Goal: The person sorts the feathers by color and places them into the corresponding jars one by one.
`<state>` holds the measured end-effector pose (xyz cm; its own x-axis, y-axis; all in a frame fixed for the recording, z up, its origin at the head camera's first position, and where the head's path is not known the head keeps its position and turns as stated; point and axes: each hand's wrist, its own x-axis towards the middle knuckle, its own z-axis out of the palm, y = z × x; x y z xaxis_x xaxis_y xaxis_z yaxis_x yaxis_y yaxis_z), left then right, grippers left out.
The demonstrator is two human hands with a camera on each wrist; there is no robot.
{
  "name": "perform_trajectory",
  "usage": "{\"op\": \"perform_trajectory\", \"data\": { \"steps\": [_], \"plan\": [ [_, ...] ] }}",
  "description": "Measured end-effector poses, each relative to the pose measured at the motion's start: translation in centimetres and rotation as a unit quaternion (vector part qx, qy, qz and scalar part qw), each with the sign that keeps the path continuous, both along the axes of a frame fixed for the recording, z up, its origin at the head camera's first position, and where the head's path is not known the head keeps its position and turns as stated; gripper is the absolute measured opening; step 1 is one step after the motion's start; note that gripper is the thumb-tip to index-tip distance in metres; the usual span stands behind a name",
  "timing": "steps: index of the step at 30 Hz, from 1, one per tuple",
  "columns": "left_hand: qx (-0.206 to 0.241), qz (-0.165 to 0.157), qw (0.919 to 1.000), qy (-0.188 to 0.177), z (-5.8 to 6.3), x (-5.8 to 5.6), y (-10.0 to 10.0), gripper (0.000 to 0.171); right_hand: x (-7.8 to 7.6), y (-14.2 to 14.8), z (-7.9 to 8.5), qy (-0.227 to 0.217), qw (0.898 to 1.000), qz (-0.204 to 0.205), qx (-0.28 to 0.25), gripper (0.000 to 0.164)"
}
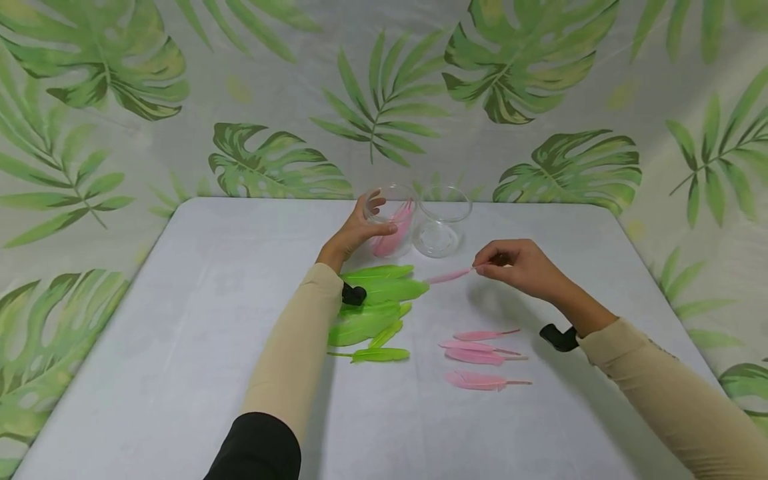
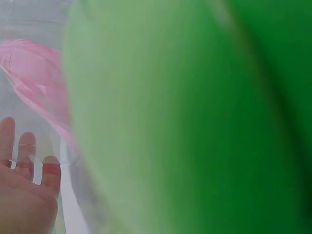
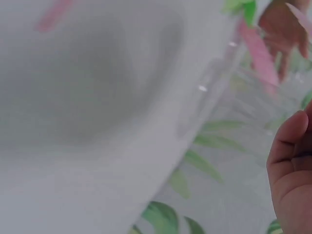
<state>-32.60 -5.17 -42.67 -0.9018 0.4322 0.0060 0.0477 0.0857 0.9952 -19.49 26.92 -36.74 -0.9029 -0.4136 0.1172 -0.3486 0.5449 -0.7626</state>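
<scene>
While the left hand [image 1: 359,228] grips a clear cup [image 1: 411,237] containing pink feathers [image 1: 399,219], the right hand [image 1: 521,265] pinches a single feather [image 1: 449,276] above the worktop [image 1: 420,433]. Green feathers [image 1: 387,291] lie nearby; another cup [image 1: 443,230] stands alongside.

The white worktop [image 1: 180,320] carries green feathers [image 1: 366,325] near its middle, four pink feathers [image 1: 477,357] at four o'clock, and two clear cups [image 1: 441,233] at twelve.
</scene>
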Motion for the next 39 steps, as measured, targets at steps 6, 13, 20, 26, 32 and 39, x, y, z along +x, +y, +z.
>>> {"op": "perform_trajectory", "data": {
  "steps": [6,13,20,26,32,39],
  "plan": [
    [0.020,-0.009,0.9997,-0.014,1.4,0.9,-0.1,0.097,-1.4,-1.5,2.9,0.013,0.997,-0.001,-0.074,0.011],
    [0.013,-0.010,0.9996,-0.023,1.1,0.8,-0.1,0.098,-3.3,-3.8,4.0,-0.001,0.987,0.006,-0.163,0.009],
    [0.004,0.000,1.0000,-0.003,-0.3,0.0,0.0,0.097,-4.9,-5.8,3.6,-0.008,0.981,0.002,-0.195,0.005],
    [0.004,0.002,1.0000,-0.001,-0.3,0.0,0.0,0.097,-6.1,-7.0,4.0,-0.015,0.981,-0.006,-0.193,0.008],
    [0.008,0.000,1.0000,-0.001,-0.2,0.1,0.0,0.097,-7.2,-8.2,4.9,-0.015,0.978,-0.026,-0.205,0.008],
    [0.008,0.003,1.0000,0.000,-0.5,-0.1,0.1,0.099,-9.3,-9.1,5.7,-0.029,0.973,-0.046,-0.223,0.008]
  ]
}}
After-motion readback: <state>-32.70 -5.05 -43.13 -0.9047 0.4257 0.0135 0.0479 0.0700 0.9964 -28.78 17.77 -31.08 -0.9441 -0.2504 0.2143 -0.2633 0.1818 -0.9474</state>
